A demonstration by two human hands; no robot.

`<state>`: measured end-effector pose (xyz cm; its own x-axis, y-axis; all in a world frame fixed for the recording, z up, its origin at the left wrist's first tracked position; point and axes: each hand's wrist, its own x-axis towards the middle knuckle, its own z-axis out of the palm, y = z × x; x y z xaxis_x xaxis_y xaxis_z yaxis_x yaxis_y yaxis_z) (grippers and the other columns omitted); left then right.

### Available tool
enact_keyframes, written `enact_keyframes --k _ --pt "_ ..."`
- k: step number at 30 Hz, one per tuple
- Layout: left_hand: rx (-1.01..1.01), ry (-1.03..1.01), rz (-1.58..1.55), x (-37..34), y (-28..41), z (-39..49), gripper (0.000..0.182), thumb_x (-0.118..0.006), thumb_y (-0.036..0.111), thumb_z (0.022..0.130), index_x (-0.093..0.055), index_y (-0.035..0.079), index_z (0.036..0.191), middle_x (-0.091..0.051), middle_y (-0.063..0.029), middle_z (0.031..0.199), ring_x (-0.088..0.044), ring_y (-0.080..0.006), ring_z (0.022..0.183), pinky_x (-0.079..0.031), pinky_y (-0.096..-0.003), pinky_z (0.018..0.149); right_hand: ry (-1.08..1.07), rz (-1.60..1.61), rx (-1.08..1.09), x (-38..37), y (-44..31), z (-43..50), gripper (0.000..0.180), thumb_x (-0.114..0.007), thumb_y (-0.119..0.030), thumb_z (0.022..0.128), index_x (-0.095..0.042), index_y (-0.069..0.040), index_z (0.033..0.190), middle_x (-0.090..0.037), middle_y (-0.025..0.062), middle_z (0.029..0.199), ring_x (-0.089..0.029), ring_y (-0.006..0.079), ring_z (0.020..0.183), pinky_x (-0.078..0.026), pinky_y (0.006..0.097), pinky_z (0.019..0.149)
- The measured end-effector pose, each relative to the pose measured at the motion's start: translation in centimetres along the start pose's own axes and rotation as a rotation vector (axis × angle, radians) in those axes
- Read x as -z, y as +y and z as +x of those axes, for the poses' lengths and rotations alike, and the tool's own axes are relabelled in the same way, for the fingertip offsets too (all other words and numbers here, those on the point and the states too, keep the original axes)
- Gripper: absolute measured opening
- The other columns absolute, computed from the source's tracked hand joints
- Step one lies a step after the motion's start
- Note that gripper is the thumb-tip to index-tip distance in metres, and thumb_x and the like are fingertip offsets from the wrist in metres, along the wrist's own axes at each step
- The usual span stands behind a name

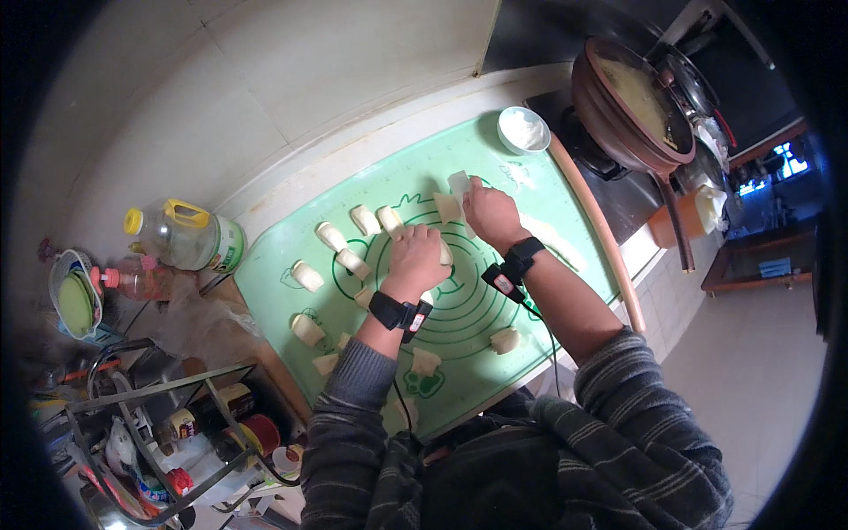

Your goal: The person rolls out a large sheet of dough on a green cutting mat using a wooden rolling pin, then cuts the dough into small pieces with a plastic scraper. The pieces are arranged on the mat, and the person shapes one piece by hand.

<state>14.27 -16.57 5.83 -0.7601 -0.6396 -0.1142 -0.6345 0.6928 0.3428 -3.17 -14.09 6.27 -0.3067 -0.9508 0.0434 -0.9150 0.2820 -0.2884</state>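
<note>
My right hand (490, 211) grips a thin, whitish dough scraper (458, 184), held on edge over the green silicone mat (470, 338). A cut dough piece (446, 207) lies just left of the scraper. Right of that hand stretches an uncut dough strip (553, 240), partly hidden by my wrist. My left hand (417, 258) is lowered on the mat, its fingers curled round a dough piece (446, 254) that shows between thumb and fingers. Several cut pieces are spread to the left, among them one dough piece (307, 275) near the mat's edge. Another dough piece (505, 340) sits near the front.
A bowl of white flour (523, 130) stands at the mat's back corner. A wooden rolling pin (596, 228) lies along the right edge, beside a stove with a brown wok (626, 106). At left are an oil jug (189, 235) and a metal rack (159, 391) with bottles.
</note>
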Motion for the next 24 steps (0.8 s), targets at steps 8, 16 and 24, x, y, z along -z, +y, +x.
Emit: enact_keyframes --k 8,16,24 --pt "0.074 0.109 -0.161 0.8 -3.2 0.8 0.053 -0.069 0.027 0.077 -0.054 0.003 0.121 -0.056 -0.0157 0.116 -0.052 -0.0329 0.113 -0.044 -0.0427 0.094 -0.018 0.005 -0.062 -3.3 0.3 3.0 0.025 -0.047 -0.022 0.090 -0.047 0.000 0.102 -0.064 0.0215 0.071 -0.063 0.0393 0.065 -0.051 0.0483 0.060" --pt "-0.066 0.149 -0.135 0.7 -3.1 7.6 0.057 -0.073 0.025 0.073 -0.053 0.001 0.121 -0.052 -0.0172 0.124 -0.050 -0.0346 0.115 -0.044 -0.0422 0.096 0.154 0.079 -0.014 -0.1 0.9 4.1 0.024 -0.047 -0.021 0.090 -0.049 0.001 0.099 -0.063 0.0206 0.068 -0.063 0.0392 0.063 -0.051 0.0487 0.058" --pt "-0.038 0.015 -0.008 -0.2 -1.2 8.7 0.046 -0.069 0.016 0.071 -0.052 0.007 0.112 -0.055 -0.0133 0.116 -0.052 -0.0317 0.111 -0.045 -0.0422 0.093 0.108 0.092 -0.093 3.5 3.3 -0.7 0.027 -0.047 -0.023 0.091 -0.050 0.001 0.102 -0.062 0.0219 0.066 -0.062 0.0402 0.062 -0.050 0.0502 0.059"
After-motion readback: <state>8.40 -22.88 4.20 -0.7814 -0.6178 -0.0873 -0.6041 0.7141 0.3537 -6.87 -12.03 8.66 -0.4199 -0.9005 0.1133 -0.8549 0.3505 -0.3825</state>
